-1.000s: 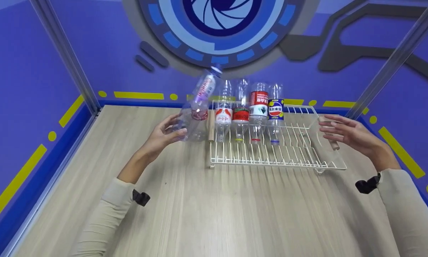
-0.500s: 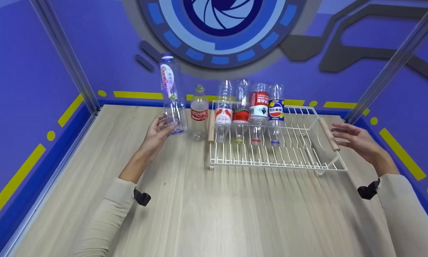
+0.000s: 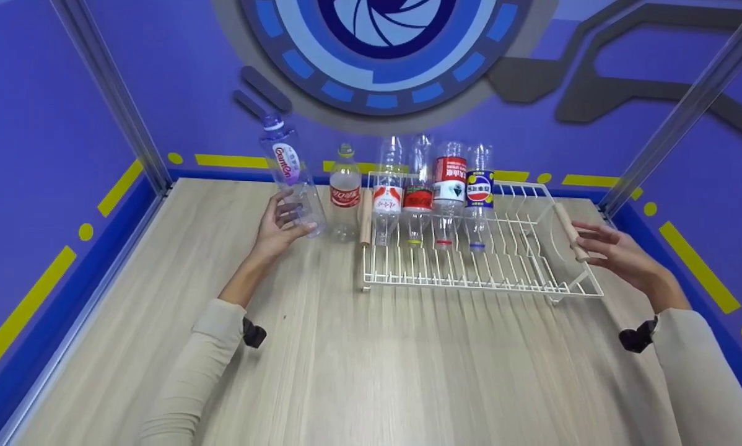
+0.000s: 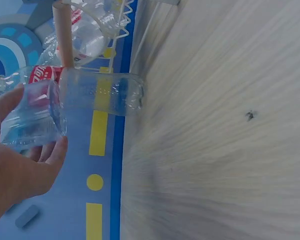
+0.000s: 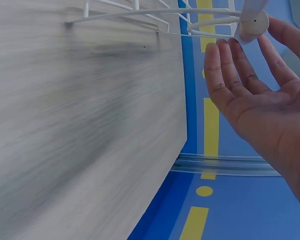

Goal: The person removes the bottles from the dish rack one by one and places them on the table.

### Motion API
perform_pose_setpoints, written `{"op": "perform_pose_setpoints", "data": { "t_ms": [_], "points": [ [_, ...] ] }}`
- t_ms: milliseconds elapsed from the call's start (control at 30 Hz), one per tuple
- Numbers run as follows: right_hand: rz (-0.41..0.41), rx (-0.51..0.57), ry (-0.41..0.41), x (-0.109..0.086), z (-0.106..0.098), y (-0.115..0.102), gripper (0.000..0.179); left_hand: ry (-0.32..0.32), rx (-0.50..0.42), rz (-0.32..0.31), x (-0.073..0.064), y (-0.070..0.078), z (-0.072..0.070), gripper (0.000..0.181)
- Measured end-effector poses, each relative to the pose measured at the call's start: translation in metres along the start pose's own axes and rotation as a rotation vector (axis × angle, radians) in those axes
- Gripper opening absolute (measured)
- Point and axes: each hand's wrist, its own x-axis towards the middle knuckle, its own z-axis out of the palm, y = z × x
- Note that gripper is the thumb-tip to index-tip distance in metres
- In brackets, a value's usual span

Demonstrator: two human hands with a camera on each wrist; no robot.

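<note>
My left hand (image 3: 278,229) grips a clear plastic bottle (image 3: 292,166) with a purple cap near its base, fingers behind and thumb in front. The bottle leans to the left, cap up, and its see-through bottom shows in the left wrist view. Just right of it stands a clear cola bottle (image 3: 345,197) with a red label and yellow cap, upright beside the rack. My right hand (image 3: 619,251) has its fingertips at the wooden handle (image 3: 570,232) of the white wire rack (image 3: 458,285). In the right wrist view those fingers are loosely extended around the handle end (image 5: 253,24).
Several clear bottles stand cap-down in the rack, among them a red-and-white labelled one (image 3: 449,179) and a blue-labelled one (image 3: 479,189). The rack's other wooden handle (image 3: 366,218) faces the cola bottle. A blue printed wall (image 3: 191,93) closes off the tabletop (image 3: 346,371) behind.
The purple-capped bottle has swung left, away from the rack, from leaning right through nearly upright to leaning left. My right hand drew back from the rack handle and has come to it again.
</note>
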Motion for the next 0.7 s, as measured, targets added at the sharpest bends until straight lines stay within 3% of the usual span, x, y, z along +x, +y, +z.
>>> {"op": "perform_pose_setpoints", "data": {
  "t_ms": [200,467,700],
  "points": [
    [-0.001,0.036,-0.042,-0.002,-0.001,0.001,0.051,0.046,0.172,-0.020,0.011,-0.011,0.001,0.085],
    [0.023,0.043,-0.040,-0.002,-0.001,0.003,0.051,0.113,0.211,-0.027,0.026,-0.028,0.002,0.081],
    [0.047,-0.027,-0.032,-0.002,-0.002,0.002,0.054,0.088,0.342,-0.062,0.038,-0.038,0.002,0.081]
  ]
}}
